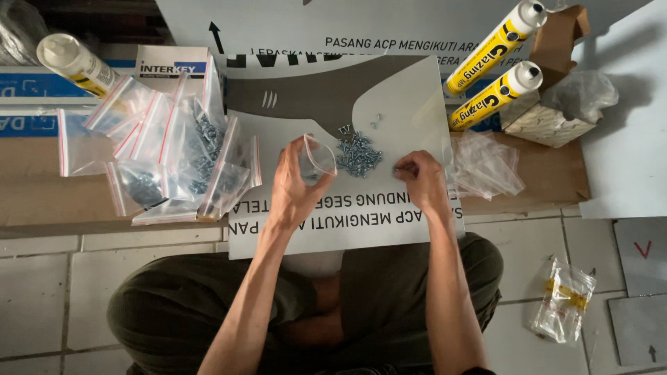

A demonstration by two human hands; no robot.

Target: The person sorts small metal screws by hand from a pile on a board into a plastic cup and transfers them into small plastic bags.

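While the person sits cross-legged on the tiled floor (42, 292), a large white panel (410, 104) lies flat before the knees and serves as the work surface. Left of the panel, on a strip of brown cardboard (42, 187), sits a heap of small clear zip bags with red seal strips (174, 163), several of them filled with dark screws. Beyond the panel's far right corner lie two yellow sealant cartridges (495, 69) side by side, leaning toward an open cardboard box (556, 42). A third, pale cartridge (73, 62) rests beyond the panel's far left corner. Just off the panel's right edge lies a loose pile of empty clear bags (486, 167), and well to the right of the panel, on the floor, one sealed packet with a yellow band (564, 300).

Near the middle of the panel sits a small heap of silvery screws (358, 154), with a few strays just beyond it. The left hand (295, 187) is curled around a small clear bag (316, 158), thumb and fingers pinching it so that its mouth faces the heap. The right hand (422, 179) rests on the panel just right of the heap, fingertips drawn together in a pinch at its edge; whether they grip a screw cannot be told.
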